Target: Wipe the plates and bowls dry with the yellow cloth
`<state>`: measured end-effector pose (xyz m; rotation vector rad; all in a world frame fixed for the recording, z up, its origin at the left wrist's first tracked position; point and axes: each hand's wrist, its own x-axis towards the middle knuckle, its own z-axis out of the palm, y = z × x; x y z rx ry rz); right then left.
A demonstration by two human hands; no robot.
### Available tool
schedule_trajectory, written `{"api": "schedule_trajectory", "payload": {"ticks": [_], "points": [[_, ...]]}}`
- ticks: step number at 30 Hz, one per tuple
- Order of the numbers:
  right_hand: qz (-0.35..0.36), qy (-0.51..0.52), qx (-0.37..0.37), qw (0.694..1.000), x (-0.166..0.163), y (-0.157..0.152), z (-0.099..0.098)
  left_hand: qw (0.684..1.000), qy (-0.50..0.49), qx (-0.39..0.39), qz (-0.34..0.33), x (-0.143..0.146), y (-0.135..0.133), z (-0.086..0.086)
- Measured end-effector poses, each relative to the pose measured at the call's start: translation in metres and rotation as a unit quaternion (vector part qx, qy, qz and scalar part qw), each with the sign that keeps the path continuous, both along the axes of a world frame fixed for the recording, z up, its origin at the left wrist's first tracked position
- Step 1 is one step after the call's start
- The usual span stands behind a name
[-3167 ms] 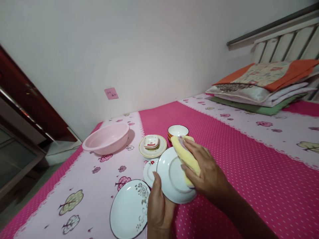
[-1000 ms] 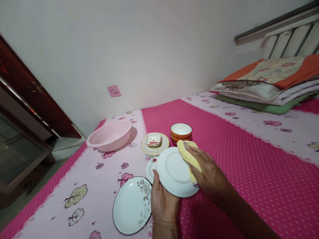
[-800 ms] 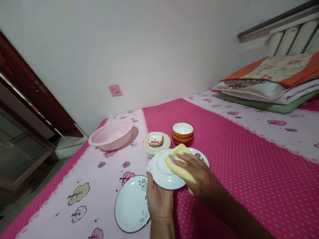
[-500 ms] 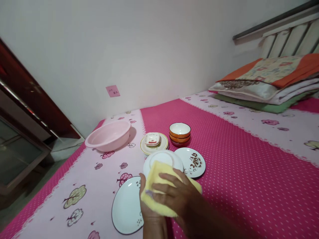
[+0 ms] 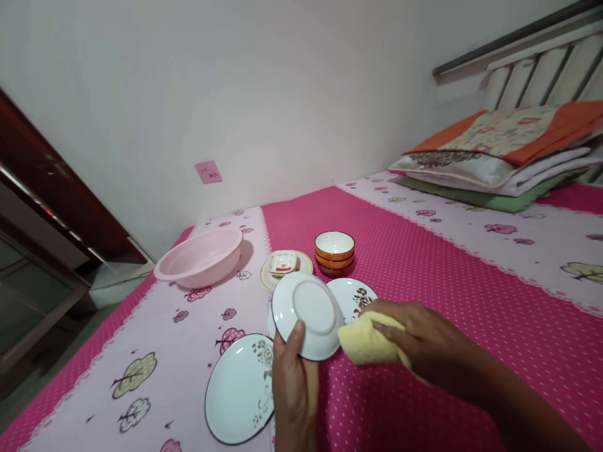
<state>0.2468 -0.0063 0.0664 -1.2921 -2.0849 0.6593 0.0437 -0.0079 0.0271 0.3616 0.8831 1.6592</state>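
Well, from the camera on my head I see my left hand (image 5: pixel 294 383) gripping a white plate (image 5: pixel 315 307) by its lower left edge, the rim pinched between my thumb and the fingers behind it. The thumb lies flat on the underside, which is tilted up toward me with its foot ring showing; how the hidden fingers are spread, I cannot tell. My right hand (image 5: pixel 424 339) has its fingers curled tightly together round a bunched yellow cloth (image 5: pixel 370 339), and the cloth's tip sits right by the plate's right edge, though I can't make out whether the two touch. Partly covered by the plate I'm holding, a brown-flowered plate (image 5: pixel 346 294) lies face up on the pink spotted bedcover (image 5: pixel 400 251). Just beyond that stand stacked orange bowls (image 5: pixel 334 256), white inside and dark at the rim. To the left of those, a small square dish (image 5: pixel 282 262) rests on a yellow-rimmed plate (image 5: pixel 306 265), whose near side is hidden by mine. Nearer me, beside my left wrist, lies an oval plate (image 5: pixel 235 389) with a grey-brown floral spray along its right side. Farther off to the left is a pink basin (image 5: pixel 200 276), a pink note (image 5: pixel 208 172) is on the wall (image 5: pixel 282 81) behind it, and pillows (image 5: pixel 494 163) are piled at the far right.
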Motion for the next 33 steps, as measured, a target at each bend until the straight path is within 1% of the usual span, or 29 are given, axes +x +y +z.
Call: {"api": "schedule_trajectory", "payload": {"ticks": [1, 2, 3, 4, 5, 6, 8, 9, 10, 11, 12, 14, 16, 18, 19, 21, 23, 25, 26, 27, 28, 30, 31, 33], "points": [[-0.018, -0.005, -0.016, 1.000, 0.001, 0.002, 0.001, 0.997, 0.065, 0.022, -0.023, 0.004, -0.003, -0.002], [-0.029, -0.001, -0.037, 0.999, 0.002, 0.003, 0.003, 0.988, 0.139, 0.046, -0.049, 0.010, -0.005, -0.005], [-0.034, 0.015, -0.059, 0.998, 0.002, 0.004, 0.004, 0.971, 0.216, 0.075, -0.073, 0.016, -0.007, -0.008], [-0.034, 0.038, -0.077, 0.996, 0.003, 0.003, 0.006, 0.945, 0.292, 0.110, -0.094, 0.023, -0.007, -0.013], [-0.035, 0.062, -0.089, 0.993, 0.004, 0.003, 0.007, 0.913, 0.362, 0.154, -0.107, 0.030, -0.008, -0.018], [-0.038, 0.081, -0.097, 0.991, 0.006, 0.002, 0.007, 0.874, 0.426, 0.204, -0.116, 0.038, -0.008, -0.023], [-0.052, 0.099, -0.118, 0.987, 0.012, 0.003, 0.006, 0.776, 0.547, 0.288, -0.127, 0.051, -0.008, -0.032], [-0.062, 0.104, -0.129, 0.984, 0.016, 0.005, 0.005, 0.728, 0.598, 0.308, -0.133, 0.056, -0.008, -0.036], [-0.072, 0.108, -0.137, 0.982, 0.020, 0.006, 0.004, 0.685, 0.641, 0.315, -0.140, 0.060, -0.008, -0.038], [-0.081, 0.113, -0.140, 0.980, 0.023, 0.008, 0.002, 0.651, 0.676, 0.311, -0.149, 0.062, -0.009, -0.040], [-0.088, 0.116, -0.139, 0.980, 0.026, 0.011, -0.001, 0.625, 0.702, 0.302, -0.159, 0.064, -0.009, -0.040], [-0.104, 0.114, -0.129, 0.980, 0.028, 0.015, -0.005, 0.592, 0.734, 0.283, -0.177, 0.065, -0.008, -0.041], [-0.112, 0.116, -0.127, 0.979, 0.027, 0.019, -0.011, 0.579, 0.747, 0.262, -0.192, 0.063, -0.006, -0.041], [-0.112, 0.134, -0.133, 0.976, 0.025, 0.022, -0.016, 0.581, 0.748, 0.248, -0.204, 0.060, -0.003, -0.039], [-0.110, 0.147, -0.139, 0.973, 0.025, 0.024, -0.019, 0.587, 0.743, 0.244, -0.207, 0.058, -0.002, -0.037], [-0.106, 0.178, -0.151, 0.967, 0.027, 0.026, -0.024, 0.612, 0.722, 0.243, -0.215, 0.049, -0.003, -0.028], [-0.098, 0.196, -0.158, 0.963, 0.033, 0.028, -0.026, 0.660, 0.672, 0.243, -0.233, 0.038, -0.008, -0.014], [-0.086, 0.185, -0.156, 0.966, 0.040, 0.028, -0.026, 0.730, 0.591, 0.226, -0.256, 0.025, -0.013, 0.003], [-0.076, 0.174, -0.158, 0.969, 0.042, 0.026, -0.025, 0.767, 0.550, 0.210, -0.254, 0.020, -0.015, 0.011], [-0.062, 0.165, -0.167, 0.970, 0.044, 0.025, -0.024, 0.805, 0.514, 0.189, -0.227, 0.015, -0.016, 0.017], [-0.043, 0.160, -0.181, 0.969, 0.043, 0.023, -0.022, 0.838, 0.485, 0.168, -0.187, 0.011, -0.016, 0.022], [0.010, 0.166, -0.223, 0.961, 0.038, 0.018, -0.018, 0.880, 0.441, 0.129, -0.121, 0.005, -0.013, 0.025], [0.041, 0.172, -0.245, 0.953, 0.033, 0.016, -0.017, 0.894, 0.421, 0.110, -0.109, 0.002, -0.011, 0.023], [0.091, 0.182, -0.268, 0.942, 0.021, 0.012, -0.016, 0.914, 0.376, 0.071, -0.135, -0.004, -0.007, 0.018]]}}
